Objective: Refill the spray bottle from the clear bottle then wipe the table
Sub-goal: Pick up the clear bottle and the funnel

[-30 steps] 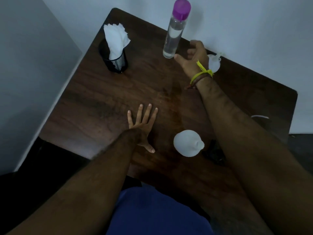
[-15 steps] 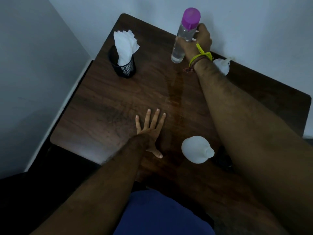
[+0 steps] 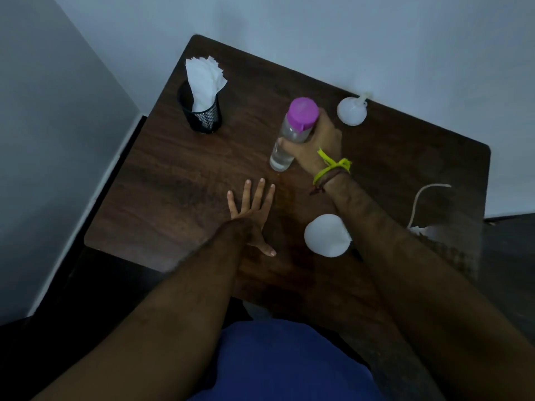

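1. Step: fetching; right hand [image 3: 318,140] wrapped round the clear bottle [image 3: 289,137], purple cap [image 3: 303,111] on, mid-tabletop [image 3: 173,175]
2. Left hand [image 3: 252,215] flat, splayed, empty
3. Next, likely: uncap; white spray bottle [image 3: 325,235] sits near front edge

A dark wooden table [image 3: 162,180] set into the corner of a dimly lit room.

Pale, bluish-white walls [image 3: 318,30] meet behind the table's far edge, its rounded corners and brown grain catching low, cool light. A white skirting board [image 3: 95,198] runs along the left wall above a near-black floor [image 3: 58,287]; more dark floor shows at right.
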